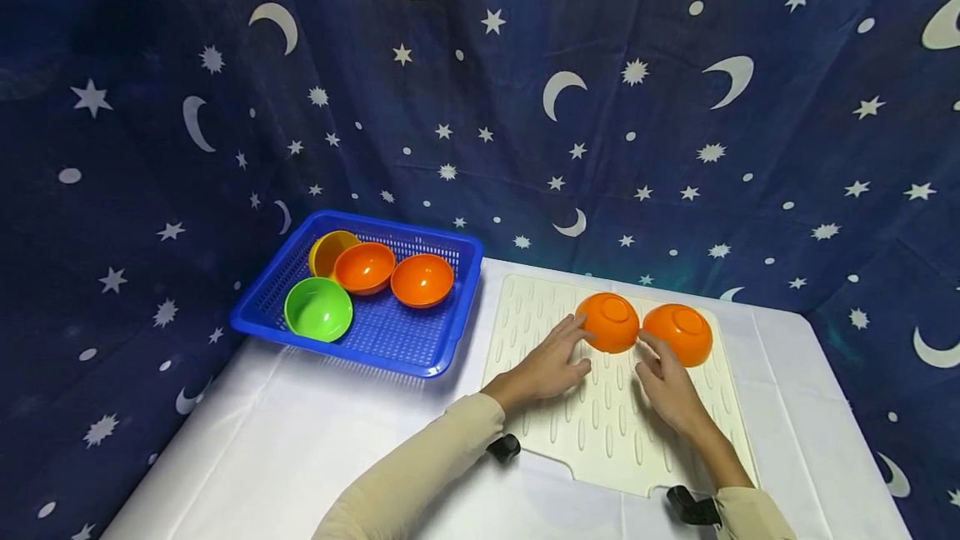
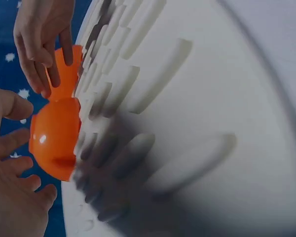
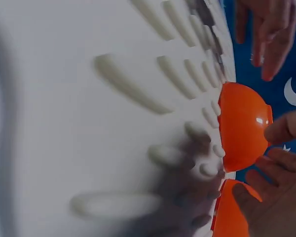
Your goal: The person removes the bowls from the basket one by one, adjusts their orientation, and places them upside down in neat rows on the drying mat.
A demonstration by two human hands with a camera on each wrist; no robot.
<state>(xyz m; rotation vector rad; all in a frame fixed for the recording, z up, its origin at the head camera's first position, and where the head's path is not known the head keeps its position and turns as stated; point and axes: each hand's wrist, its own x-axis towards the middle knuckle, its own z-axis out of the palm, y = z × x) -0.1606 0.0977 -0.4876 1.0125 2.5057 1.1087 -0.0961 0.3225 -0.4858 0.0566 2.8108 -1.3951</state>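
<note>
Upturned orange bowls (image 1: 609, 325) (image 1: 681, 335) sit by forward-reaching hands (image 1: 549, 363) (image 1: 669, 388), held apart, fingers loosely spread.

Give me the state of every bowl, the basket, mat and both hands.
Blue basket: upright
Cream mat: lying flat
Green bowl: face-up, empty
Yellow bowl: tilted, partly hidden
Basket's left orange bowl: face-up, empty
Basket's right orange bowl: face-up, empty
Mat's left orange bowl: upside down
Mat's right orange bowl: upside down
Left hand: holding nothing
Right hand: holding nothing

Dk blue cloth backdrop (image 1: 495, 98) w/ pale moons, stars & dots — wraps back, L & R sides of white-clothed table (image 1: 247, 457). Faint creases in tabletop cover — teal tint low on backdrop, ctr-R.
</note>
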